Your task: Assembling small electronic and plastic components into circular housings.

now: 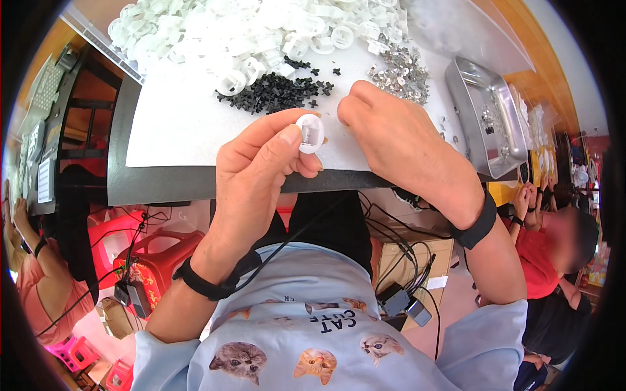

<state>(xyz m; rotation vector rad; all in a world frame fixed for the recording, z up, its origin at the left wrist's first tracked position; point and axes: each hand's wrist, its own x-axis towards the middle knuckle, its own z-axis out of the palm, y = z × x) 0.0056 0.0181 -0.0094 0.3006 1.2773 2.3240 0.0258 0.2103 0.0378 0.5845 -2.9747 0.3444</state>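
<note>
Between the thumb and fingers of my left hand is a round white plastic part with a rectangular recess in its face, held up near the table's front edge. To the right of it, my right hand is closed over the white work surface, its fingers curled under and their tips hidden. Just beyond the hands lies a pile of small black cross-shaped pieces. Beyond my right hand is a heap of small shiny metal pieces. Many more white round parts are piled at the back.
A metal tray with some small pieces in it stands at the right of the table. Black cables hang below the table edge. Red stools stand at lower left. Other people sit at both sides, one in a red shirt.
</note>
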